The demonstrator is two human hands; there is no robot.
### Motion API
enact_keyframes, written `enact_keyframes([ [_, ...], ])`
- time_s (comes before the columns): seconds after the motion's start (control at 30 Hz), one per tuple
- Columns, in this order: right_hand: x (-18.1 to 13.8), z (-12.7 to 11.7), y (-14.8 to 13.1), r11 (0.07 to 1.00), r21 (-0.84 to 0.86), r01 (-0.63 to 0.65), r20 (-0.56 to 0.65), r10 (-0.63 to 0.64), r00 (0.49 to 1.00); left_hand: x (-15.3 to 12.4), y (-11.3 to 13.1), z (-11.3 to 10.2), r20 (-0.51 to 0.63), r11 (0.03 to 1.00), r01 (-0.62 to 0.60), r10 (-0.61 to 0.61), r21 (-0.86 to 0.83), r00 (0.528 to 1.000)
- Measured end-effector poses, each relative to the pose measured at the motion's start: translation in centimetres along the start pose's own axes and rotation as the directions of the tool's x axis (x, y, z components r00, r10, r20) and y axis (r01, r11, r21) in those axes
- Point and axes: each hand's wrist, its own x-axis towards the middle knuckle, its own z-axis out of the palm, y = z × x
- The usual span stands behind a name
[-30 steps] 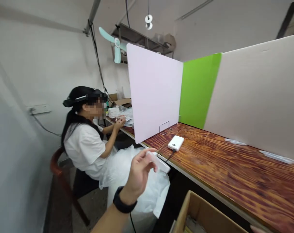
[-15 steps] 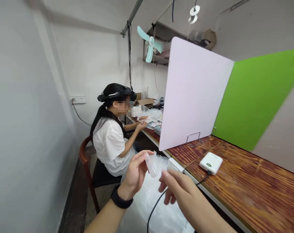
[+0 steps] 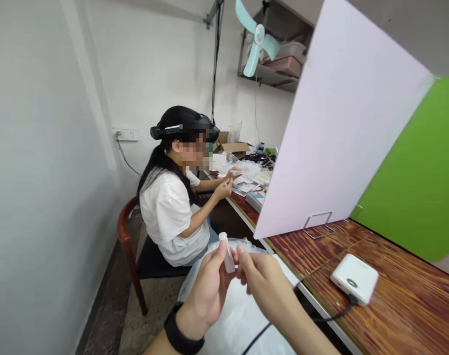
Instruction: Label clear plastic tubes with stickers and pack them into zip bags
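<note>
My left hand (image 3: 205,288) pinches a small clear plastic tube (image 3: 226,251) and holds it upright in front of me. My right hand (image 3: 263,283) has its fingertips closed on the same tube from the right side. Both hands hover over a large clear plastic bag (image 3: 232,315) beside the wooden table (image 3: 394,305). A black watch sits on my left wrist.
A person in a white shirt sits on a red chair (image 3: 130,251) at the left, working at the far table end. A pale divider board (image 3: 343,133) stands on the table. A white power bank (image 3: 355,279) with a black cable lies nearby. Grey wall at left.
The view swung left and tilted. My right hand came in and closed on the tube, which now stands upright between both hands.
</note>
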Motion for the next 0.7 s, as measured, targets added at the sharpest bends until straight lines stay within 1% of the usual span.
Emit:
enact_keyframes([
  [0.1, 2.5, -0.2, 0.2, 0.998, -0.056, 0.007, -0.132, -0.014, 0.991, 1.2, 0.9, -0.7, -0.03, 0.998, 0.039, -0.04, -0.041, 0.999],
  [0.17, 4.4, 0.1, 0.1, 0.998, -0.045, 0.035, -0.168, -0.042, 0.985, 1.6, 1.3, -1.1, -0.06, 0.995, 0.078, -0.082, -0.067, 0.995],
  [0.2, 5.3, 0.3, 0.0, 0.999, 0.011, 0.046, -0.144, -0.043, 0.989, 1.8, 1.4, -1.2, -0.071, 0.992, 0.1, -0.105, -0.081, 0.992],
  [0.23, 6.1, 0.5, -0.1, 0.994, 0.1, 0.04, -0.083, -0.032, 0.996, 1.9, 1.5, -1.3, -0.079, 0.989, 0.118, -0.126, -0.093, 0.989],
  [0.3, 7.4, 1.0, -0.2, 0.952, 0.304, -0.026, 0.087, -0.001, 0.996, 2.0, 1.6, -1.3, -0.103, 0.982, 0.143, -0.156, -0.119, 0.982],
  [0.37, 8.2, 1.4, -0.4, 0.898, 0.425, -0.113, 0.209, 0.024, 0.978, 2.2, 1.7, -1.1, -0.121, 0.977, 0.156, -0.174, -0.145, 0.977],
  [0.5, 9.1, 1.8, -0.7, 0.825, 0.535, -0.179, 0.284, 0.024, 0.959, 2.9, 2.2, -0.9, -0.126, 0.974, 0.145, -0.168, -0.177, 0.978],
  [0.6, 10.0, 2.0, -0.9, 0.79, 0.578, -0.206, 0.328, 0.007, 0.945, 3.7, 2.8, -0.8, -0.142, 0.973, 0.135, -0.163, -0.185, 0.976],
  [0.7, 11.0, 2.5, -1.1, 0.761, 0.601, -0.244, 0.359, 0.015, 0.933, 4.5, 3.3, -0.9, -0.171, 0.975, 0.104, -0.139, -0.199, 0.975],
])
